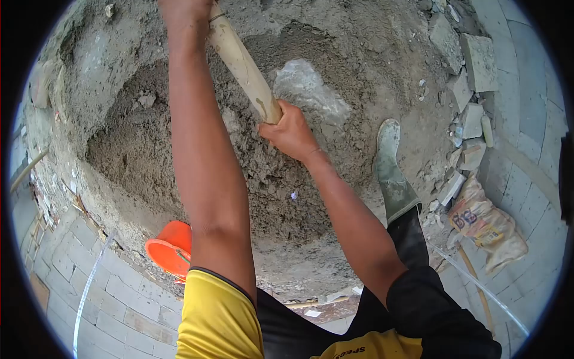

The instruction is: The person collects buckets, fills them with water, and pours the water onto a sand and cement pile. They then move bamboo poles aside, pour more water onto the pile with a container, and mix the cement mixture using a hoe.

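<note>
A thick wooden tool handle [244,69] slants from the top edge down to the middle; the tool's head is out of view. My right hand [293,133] is closed around its near end. Farther up, my left hand [188,18] is closed on the handle at the top edge, partly cut off by the frame. Beneath both hands lies a broad heap of wet grey-brown mortar-like mix [137,143]. Just beyond my right hand, a pale glossy patch [314,90] lies in it; I cannot tell whether it is water or plastic.
An orange bucket [170,246] stands at the heap's near left edge. My boot [391,170] is planted on the right. Broken blocks [478,63] line the right edge, with a printed sack [487,224] nearer me. Grey paving [128,299] surrounds the heap.
</note>
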A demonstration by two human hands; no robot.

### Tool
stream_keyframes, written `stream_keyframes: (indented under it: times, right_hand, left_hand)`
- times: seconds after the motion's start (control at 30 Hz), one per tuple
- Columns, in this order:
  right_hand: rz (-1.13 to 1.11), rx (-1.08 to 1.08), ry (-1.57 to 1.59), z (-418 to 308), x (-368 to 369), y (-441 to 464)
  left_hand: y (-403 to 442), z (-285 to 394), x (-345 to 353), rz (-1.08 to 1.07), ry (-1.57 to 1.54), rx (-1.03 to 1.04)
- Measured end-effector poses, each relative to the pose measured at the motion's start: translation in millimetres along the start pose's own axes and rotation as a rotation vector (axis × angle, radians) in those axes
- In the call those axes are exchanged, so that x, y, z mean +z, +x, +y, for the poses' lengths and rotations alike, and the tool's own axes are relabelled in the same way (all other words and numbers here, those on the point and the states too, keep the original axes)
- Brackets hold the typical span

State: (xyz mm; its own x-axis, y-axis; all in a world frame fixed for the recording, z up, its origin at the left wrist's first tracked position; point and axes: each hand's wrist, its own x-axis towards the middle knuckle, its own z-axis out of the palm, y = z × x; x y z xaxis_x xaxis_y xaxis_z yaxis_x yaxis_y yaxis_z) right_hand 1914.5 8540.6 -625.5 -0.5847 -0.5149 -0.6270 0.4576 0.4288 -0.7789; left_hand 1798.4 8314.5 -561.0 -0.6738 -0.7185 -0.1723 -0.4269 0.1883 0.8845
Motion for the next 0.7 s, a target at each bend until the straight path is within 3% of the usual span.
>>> stream_keyframes:
  times: [0.03,0.1,0.13,0.17,0.27,0.3,0.33,0.43,0.47,0.53,0.6,0.7]
  right_hand:
    - [0.007,0.008,0.003,7.1,7.7,-9.1]
    - [0.017,0.331,0.501,24.1,28.5,-51.2]
    - [0.016,0.407,0.519,34.8,33.3,-73.7]
    - [0.021,0.478,0.533,46.0,33.1,-95.0]
    - [0.045,0.572,0.644,71.7,49.0,-183.3]
    - [0.01,0.592,0.626,84.3,50.8,-208.7]
    - [-0.007,0.606,0.583,98.6,54.5,-236.7]
    - [-0.048,0.72,0.355,128.3,49.7,-313.4]
    - [-0.038,0.722,0.361,143.3,50.2,-325.8]
    - [0.121,0.261,0.029,172.1,51.9,-333.4]
    - [0.123,0.288,0.158,150.4,28.3,-261.5]
    - [0.211,0.117,0.201,80.9,-21.1,-110.9]
  left_hand:
    - [21.3,-30.1,18.8,-0.142,0.116,0.038]
    - [-2.3,-97.3,74.4,-0.249,0.197,-0.331]
    - [-22.0,-137.7,100.1,-0.24,0.387,-0.401]
    - [-44.9,-152.5,110.7,-0.192,0.379,-0.395]
    - [-144.2,-131.1,84.0,-0.307,0.305,-0.44]
    - [-179.7,-126.9,76.0,-0.311,0.297,-0.526]
    - [-219.3,-139.8,68.8,-0.227,0.321,-0.448]
    - [-311.1,-121.2,37.6,-0.291,0.265,-0.781]
    - [-330.1,-104.9,30.9,-0.24,0.18,-0.708]
    - [-320.8,-67.1,34.7,-0.152,0.043,-0.556]
    - [-267.2,-25.4,48.7,-0.147,0.002,-0.392]
    - [-123.7,21.8,107.6,-0.179,0.045,-0.188]
